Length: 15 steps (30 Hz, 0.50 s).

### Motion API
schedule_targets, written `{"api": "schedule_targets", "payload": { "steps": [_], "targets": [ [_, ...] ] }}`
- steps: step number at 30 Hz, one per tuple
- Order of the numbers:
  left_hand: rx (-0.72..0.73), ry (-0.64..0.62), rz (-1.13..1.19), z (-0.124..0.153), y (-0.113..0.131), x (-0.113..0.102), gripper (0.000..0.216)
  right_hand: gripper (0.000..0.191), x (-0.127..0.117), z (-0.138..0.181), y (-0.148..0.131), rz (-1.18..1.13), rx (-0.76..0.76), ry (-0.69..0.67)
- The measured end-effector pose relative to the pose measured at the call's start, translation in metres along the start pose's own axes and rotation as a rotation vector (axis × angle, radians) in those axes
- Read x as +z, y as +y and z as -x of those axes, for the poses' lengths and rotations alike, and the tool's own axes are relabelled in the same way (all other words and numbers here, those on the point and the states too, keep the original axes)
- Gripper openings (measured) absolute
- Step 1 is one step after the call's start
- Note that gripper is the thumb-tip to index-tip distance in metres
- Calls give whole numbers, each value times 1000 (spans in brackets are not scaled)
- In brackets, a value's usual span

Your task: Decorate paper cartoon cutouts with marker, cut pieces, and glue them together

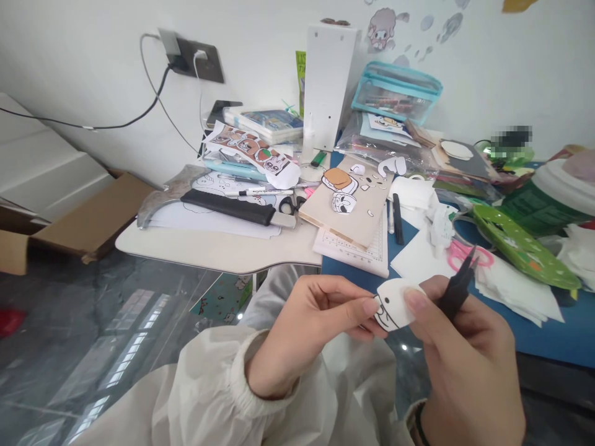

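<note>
While both hands meet low in front of the lap, one white paper cutout [400, 305] with a black dot and black outlines is held between them. Left hand [320, 319]: thumb and fingers pinched narrow on the cutout's left edge. Right hand [474, 347]: thumb pressed on the cutout's right part, fingers curled behind; also carries one black pointed tool [454, 296], apparently tweezers, though the grip hides much of it, tip directed up and away.

Beyond the hands, on the table [204, 254]: one tan board [320, 214], laid flat, bearing an orange-and-white cutout [339, 179], a face cutout [344, 203] and smaller scraps. Beneath the board's near edge, one printed grid sheet [379, 257], partly covered. To the board's left, one large cutter [227, 206], black handle, metal end toward the board. To its right, one slim black stick [398, 220].

At right, over a blue surface [530, 334]: one pair of scissors with pink handles [484, 256], lying by white tissues [525, 297]; one long green pouch [525, 248]; one green-and-white cup [534, 201] behind it.

At the rear: one upright white case [328, 80]; one clear pouch, blue-edged [397, 93], just beside it.
</note>
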<state>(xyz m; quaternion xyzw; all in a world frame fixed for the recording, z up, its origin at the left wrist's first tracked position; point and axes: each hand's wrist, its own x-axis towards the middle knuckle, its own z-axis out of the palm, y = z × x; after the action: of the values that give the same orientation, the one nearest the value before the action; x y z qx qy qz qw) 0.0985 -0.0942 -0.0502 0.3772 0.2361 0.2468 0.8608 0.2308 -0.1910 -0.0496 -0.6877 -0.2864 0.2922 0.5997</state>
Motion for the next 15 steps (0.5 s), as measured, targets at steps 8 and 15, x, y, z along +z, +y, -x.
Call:
{"api": "schedule_targets", "payload": {
  "steps": [8, 15],
  "targets": [
    [31, 42, 26, -1, -5, 4, 13, 24, 8, 2, -6, 29, -5, 68],
    [83, 87, 71, -2, -10, 7, 15, 22, 9, 6, -6, 44, 4, 75]
  ]
}}
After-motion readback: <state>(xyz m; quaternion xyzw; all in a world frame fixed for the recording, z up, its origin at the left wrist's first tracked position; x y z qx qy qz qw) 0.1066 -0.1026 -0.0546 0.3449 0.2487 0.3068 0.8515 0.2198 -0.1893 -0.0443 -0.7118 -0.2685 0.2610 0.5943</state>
